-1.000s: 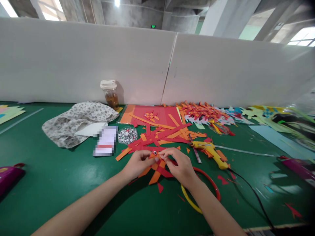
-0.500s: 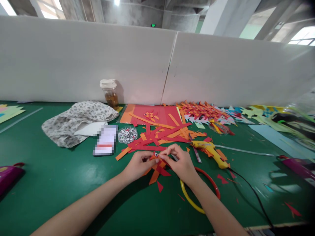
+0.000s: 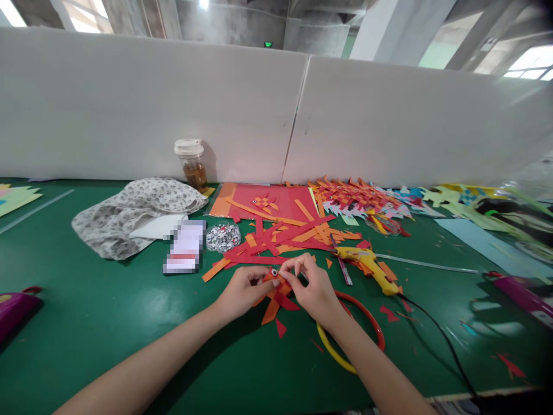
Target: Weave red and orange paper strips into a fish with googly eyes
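Note:
Between both hands is a woven fish of red and orange paper strips (image 3: 276, 304), with a googly eye (image 3: 273, 272) on its upper part. My left hand (image 3: 242, 291) grips the fish from the left, thumb on its front. From the right, my right hand (image 3: 311, 286) pinches the fish's edge beside the eye with thumb and forefinger. Loose paper ends stick out below the fingers. A small red paper scrap (image 3: 280, 328) lies just under the fish. Part of the fish is hidden by my fingers.
Paper strips (image 3: 259, 248) and a bag of googly eyes (image 3: 223, 237) lie beyond my hands. To the right are a yellow glue gun (image 3: 374, 270) with a black cord and a red-yellow ring (image 3: 380, 328). A phone (image 3: 185, 246), cloth (image 3: 125, 216) and lidded cup (image 3: 192, 164) stand left.
Both hands stay on the fish in nearly the same place. My right fingers have shifted slightly at its edge, and the whole view has moved a little.

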Tool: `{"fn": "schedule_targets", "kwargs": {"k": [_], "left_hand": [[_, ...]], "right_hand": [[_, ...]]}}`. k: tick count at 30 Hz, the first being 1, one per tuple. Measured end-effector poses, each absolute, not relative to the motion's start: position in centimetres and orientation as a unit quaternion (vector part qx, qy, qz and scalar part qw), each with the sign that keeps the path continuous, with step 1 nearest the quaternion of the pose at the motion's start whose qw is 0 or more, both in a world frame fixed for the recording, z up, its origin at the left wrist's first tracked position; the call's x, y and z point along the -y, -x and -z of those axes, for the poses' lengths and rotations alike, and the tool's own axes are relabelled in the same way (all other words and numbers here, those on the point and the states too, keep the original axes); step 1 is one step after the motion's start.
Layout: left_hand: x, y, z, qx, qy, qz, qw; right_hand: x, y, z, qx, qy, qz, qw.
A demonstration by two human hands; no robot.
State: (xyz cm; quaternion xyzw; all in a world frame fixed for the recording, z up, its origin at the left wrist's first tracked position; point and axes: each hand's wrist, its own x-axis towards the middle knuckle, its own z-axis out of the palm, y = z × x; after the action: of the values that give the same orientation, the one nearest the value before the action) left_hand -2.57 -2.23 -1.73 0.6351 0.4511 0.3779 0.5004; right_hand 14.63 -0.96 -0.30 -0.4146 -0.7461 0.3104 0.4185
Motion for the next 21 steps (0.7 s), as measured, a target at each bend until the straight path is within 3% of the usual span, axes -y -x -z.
{"fn": "schedule_targets", "kwargs": {"k": [10,21], "left_hand": [[2.15,2.68,1.9,-0.446,-0.629,-0.375,0.514],[2.27,2.62,1.5,-0.442,-0.642,-0.378,0.499]], "right_hand": [[0.87,-14.82,-0.01,0.713,0.421,-0.374,0.418],[0.86,-14.82,-0.14,0.733,0.414,-0.366,0.398]]}}
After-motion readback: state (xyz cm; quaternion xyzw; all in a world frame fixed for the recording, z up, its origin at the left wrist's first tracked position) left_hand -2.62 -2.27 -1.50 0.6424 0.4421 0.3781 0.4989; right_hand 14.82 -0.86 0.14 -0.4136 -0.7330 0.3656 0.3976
